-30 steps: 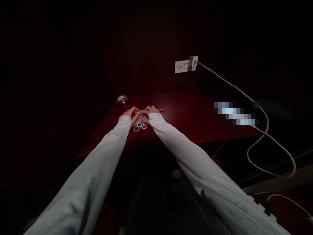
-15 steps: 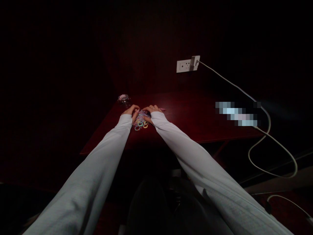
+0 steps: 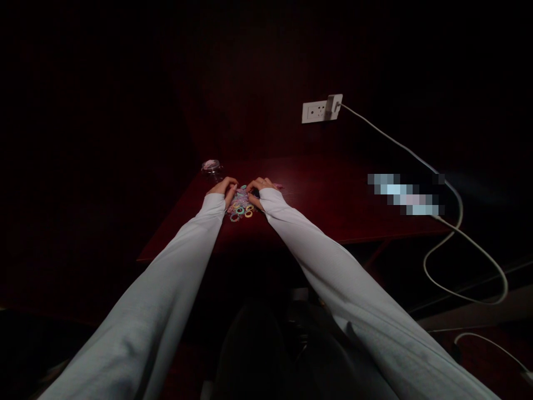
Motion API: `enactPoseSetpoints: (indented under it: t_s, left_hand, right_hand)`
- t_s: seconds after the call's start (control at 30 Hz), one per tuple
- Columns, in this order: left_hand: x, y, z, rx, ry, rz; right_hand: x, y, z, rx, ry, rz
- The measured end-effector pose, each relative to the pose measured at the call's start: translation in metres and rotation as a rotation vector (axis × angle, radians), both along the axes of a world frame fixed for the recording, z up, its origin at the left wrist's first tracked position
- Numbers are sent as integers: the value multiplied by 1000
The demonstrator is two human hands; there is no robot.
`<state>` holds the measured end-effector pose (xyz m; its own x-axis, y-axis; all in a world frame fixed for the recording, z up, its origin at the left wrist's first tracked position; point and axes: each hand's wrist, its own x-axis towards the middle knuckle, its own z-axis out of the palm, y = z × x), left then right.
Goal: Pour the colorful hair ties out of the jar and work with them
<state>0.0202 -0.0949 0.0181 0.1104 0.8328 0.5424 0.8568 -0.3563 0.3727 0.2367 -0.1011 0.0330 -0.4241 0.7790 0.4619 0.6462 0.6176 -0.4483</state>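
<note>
A person in pale long sleeves (image 3: 179, 272) bends both hands over a dark red table (image 3: 325, 214) in a dim room, its near-left corner jutting toward the lower left of the frame and its front edge catching light at centre right. A bare strip of wood runs between that edge and a pile of small coloured bands (image 3: 239, 208), just left of the frame's centre. More tabletop stretches to the right of the hands, as far as a pixelated patch (image 3: 403, 194). The left hand (image 3: 222, 188) curls at the pile's left side, thumb close to the fingers; the right hand (image 3: 260, 188) arches over its right side, fingers bent. From here one cannot tell whether either grips a band. Just beyond the right hand lies a small pink item (image 3: 279, 186). A clear jar (image 3: 212, 168), pink at the top, stands close behind the left hand, blocking the way to the back left. At upper right, a plug (image 3: 335, 104) sits in a white wall socket (image 3: 313, 112); its white cable (image 3: 385, 135) sweeps down and loops past the table's right end.
</note>
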Motion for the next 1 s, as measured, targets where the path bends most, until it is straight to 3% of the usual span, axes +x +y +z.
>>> enactPoseSetpoints:
  t_s: [0.43,0.63,1.0]
  left_hand:
    - [-3,3,-7,116,13,-114]
    - [-2,3,-7,141,27,-127]
    - [5,-3,-5,189,44,-134]
  right_hand:
    - [0,7,-6,21,29,21]
    - [-2,15,-16,63,68,38]
    - [-4,17,-15,45,116,65]
